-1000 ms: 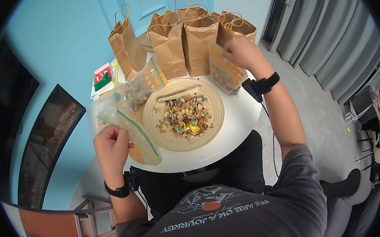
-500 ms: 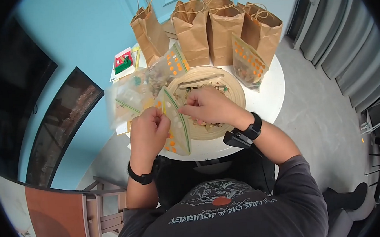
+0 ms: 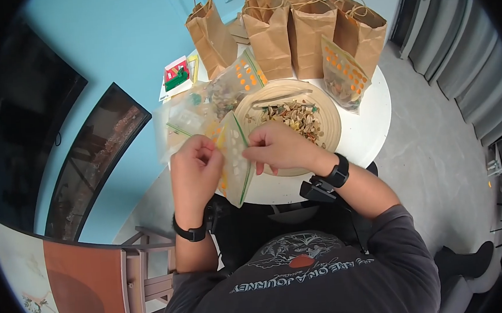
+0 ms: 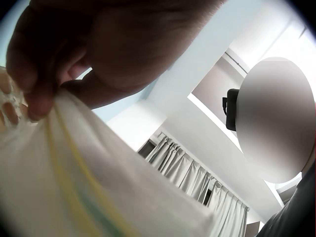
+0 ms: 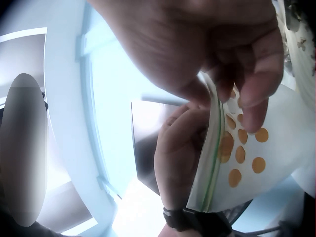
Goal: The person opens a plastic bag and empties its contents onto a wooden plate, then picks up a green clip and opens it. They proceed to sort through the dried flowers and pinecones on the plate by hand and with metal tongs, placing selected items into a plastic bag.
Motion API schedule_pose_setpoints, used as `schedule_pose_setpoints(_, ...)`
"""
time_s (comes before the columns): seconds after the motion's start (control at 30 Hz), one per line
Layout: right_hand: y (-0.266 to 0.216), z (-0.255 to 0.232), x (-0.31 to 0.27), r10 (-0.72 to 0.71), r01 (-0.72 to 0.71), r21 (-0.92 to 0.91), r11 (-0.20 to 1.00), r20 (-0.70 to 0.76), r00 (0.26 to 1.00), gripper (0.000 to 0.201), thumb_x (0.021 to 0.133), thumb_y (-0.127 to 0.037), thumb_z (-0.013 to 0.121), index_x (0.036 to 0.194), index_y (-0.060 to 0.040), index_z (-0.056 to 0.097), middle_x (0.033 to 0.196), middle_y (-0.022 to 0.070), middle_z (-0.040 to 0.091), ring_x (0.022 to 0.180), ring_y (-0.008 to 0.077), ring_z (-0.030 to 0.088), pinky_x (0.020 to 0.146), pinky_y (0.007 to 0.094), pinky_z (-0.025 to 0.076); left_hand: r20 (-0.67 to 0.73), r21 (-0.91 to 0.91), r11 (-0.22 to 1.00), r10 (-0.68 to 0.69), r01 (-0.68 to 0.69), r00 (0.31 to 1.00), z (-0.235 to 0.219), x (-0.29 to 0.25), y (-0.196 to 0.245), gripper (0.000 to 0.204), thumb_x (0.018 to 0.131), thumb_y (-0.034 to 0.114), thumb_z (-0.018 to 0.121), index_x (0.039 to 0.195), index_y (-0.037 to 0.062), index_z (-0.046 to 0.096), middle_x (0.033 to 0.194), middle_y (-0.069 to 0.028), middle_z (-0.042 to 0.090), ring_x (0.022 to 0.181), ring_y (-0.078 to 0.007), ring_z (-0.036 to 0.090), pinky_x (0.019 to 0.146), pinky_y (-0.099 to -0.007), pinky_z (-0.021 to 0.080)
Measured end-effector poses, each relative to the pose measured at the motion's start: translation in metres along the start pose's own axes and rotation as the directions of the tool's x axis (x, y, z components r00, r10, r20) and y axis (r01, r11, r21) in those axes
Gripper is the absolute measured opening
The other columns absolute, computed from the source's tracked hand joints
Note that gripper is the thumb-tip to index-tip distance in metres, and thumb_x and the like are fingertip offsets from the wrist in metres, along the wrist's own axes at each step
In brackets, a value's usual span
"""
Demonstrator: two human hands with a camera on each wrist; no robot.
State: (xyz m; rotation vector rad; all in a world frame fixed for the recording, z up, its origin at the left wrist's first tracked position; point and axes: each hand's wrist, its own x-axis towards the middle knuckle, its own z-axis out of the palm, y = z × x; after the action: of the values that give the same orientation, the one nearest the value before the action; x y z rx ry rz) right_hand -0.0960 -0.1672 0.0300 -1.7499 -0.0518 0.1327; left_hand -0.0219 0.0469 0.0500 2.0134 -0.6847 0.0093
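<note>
Between my two hands stands a zip bag (image 3: 236,169) with orange dots and a green-and-yellow seal. At its left side my left hand (image 3: 196,169) pinches the rim between thumb and fingers. My right hand (image 3: 279,146) pinches the opposite edge; in the right wrist view its thumb and fingers grip the bag just by the green seal. To the right lies a round wooden plate (image 3: 334,121) with a heap of dried potpourri (image 3: 301,118) and a thin stick (image 3: 282,98). The right forearm and hand cover its near part.
A filled dotted zip bag (image 3: 345,86) stands at the table's right. Another filled bag (image 3: 234,88) leans behind the plate's left side, with clear bags (image 3: 181,118) beside it. Several brown paper bags (image 3: 269,44) line the back. A red-and-green packet (image 3: 176,75) lies back left.
My right hand has come from the filled bag at the back right across the plate to the zip bag in my left hand. That filled bag now stands alone. The head view has shifted.
</note>
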Motion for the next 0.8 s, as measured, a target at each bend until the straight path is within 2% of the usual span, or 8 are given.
schedule_pose_setpoints(0.13,0.005,-0.013,0.001,0.057,-0.062,-0.053,0.997,-0.099,0.993,0.028,0.092,-0.017,0.074,0.073,0.0019,0.067,0.064,0.0077,0.068,0.065,0.0141,0.076,0.046,0.0281,0.052,-0.201,0.115,0.993,0.042,-0.019,0.979,-0.021,0.001,0.002,0.005,0.087,0.001,0.068,0.090,-0.0026,0.067,0.060,-0.0079,0.064,0.054,-0.0103,0.058,0.055,-0.0287,0.047)
schedule_pose_setpoints(0.2,0.013,-0.014,0.006,-0.375,0.064,-0.723,0.688,-0.279,0.884,0.024,0.086,-0.013,0.075,0.069,0.0023,0.066,0.061,0.0125,0.067,0.064,0.0162,0.076,0.047,0.0318,0.052,-0.233,0.187,0.982,0.073,-0.029,0.970,-0.026,-0.001,0.005,0.006,0.087,0.002,0.068,0.091,-0.0016,0.068,0.060,-0.0089,0.064,0.053,-0.0135,0.060,0.056,-0.0298,0.048)
schedule_pose_setpoints(0.33,0.001,-0.013,0.004,-0.348,0.055,-0.678,0.733,-0.305,0.887,0.024,0.083,-0.010,0.075,0.066,0.0024,0.064,0.060,0.0160,0.065,0.067,0.0179,0.077,0.048,0.0340,0.052,-0.224,0.366,0.914,0.270,-0.176,0.937,-0.026,-0.007,0.008,0.009,0.086,0.002,0.071,0.095,0.0005,0.070,0.065,-0.0122,0.067,0.054,-0.0231,0.065,0.057,-0.0347,0.052)
schedule_pose_setpoints(0.4,-0.012,-0.010,0.001,-0.081,-0.054,-0.421,0.905,-0.296,0.952,0.023,0.084,-0.009,0.073,0.068,0.0016,0.061,0.060,0.0139,0.065,0.068,0.0178,0.078,0.048,0.0338,0.052,-0.218,0.387,0.894,0.328,-0.227,0.919,-0.023,-0.010,0.011,0.011,0.085,0.002,0.071,0.096,0.0012,0.071,0.067,-0.0131,0.068,0.056,-0.0263,0.067,0.058,-0.0363,0.053)
schedule_pose_setpoints(0.5,-0.001,0.001,0.003,-0.009,-0.016,-0.185,0.983,-0.136,0.991,0.021,0.083,-0.009,0.073,0.071,0.0011,0.058,0.064,0.0140,0.065,0.066,0.0187,0.078,0.048,0.0343,0.052,-0.225,0.331,0.910,0.334,-0.250,0.916,-0.022,-0.015,0.020,0.015,0.084,0.000,0.071,0.099,0.0025,0.072,0.069,-0.0138,0.068,0.058,-0.0300,0.068,0.058,-0.0388,0.053)
schedule_pose_setpoints(0.63,0.008,0.000,0.008,0.019,-0.060,-0.247,0.967,-0.163,0.986,0.020,0.084,-0.007,0.073,0.075,0.0011,0.057,0.071,0.0146,0.066,0.063,0.0208,0.076,0.049,0.0348,0.054,-0.200,0.486,0.822,0.436,-0.298,0.877,-0.029,-0.015,0.018,0.022,0.084,-0.001,0.071,0.105,0.0042,0.072,0.068,-0.0137,0.066,0.061,-0.0326,0.067,0.058,-0.0407,0.053)
schedule_pose_setpoints(0.7,0.009,-0.001,0.011,-0.154,-0.055,-0.577,0.815,-0.307,0.939,0.019,0.085,-0.004,0.071,0.075,0.0012,0.056,0.075,0.0160,0.068,0.061,0.0228,0.075,0.051,0.0350,0.056,-0.204,0.504,0.820,0.418,-0.271,0.885,-0.030,-0.015,0.019,0.024,0.084,-0.002,0.071,0.107,0.0046,0.072,0.070,-0.0136,0.065,0.063,-0.0332,0.067,0.058,-0.0419,0.053)
schedule_pose_setpoints(0.8,0.026,0.006,0.014,-0.443,0.074,-0.722,0.688,-0.336,0.831,0.012,0.087,0.000,0.068,0.082,0.0027,0.057,0.076,0.0162,0.069,0.060,0.0235,0.073,0.053,0.0354,0.058,-0.081,0.546,0.739,0.515,-0.395,0.853,-0.031,-0.017,0.020,0.027,0.083,-0.003,0.070,0.109,0.0061,0.072,0.076,-0.0131,0.066,0.068,-0.0345,0.068,0.060,-0.0437,0.053)
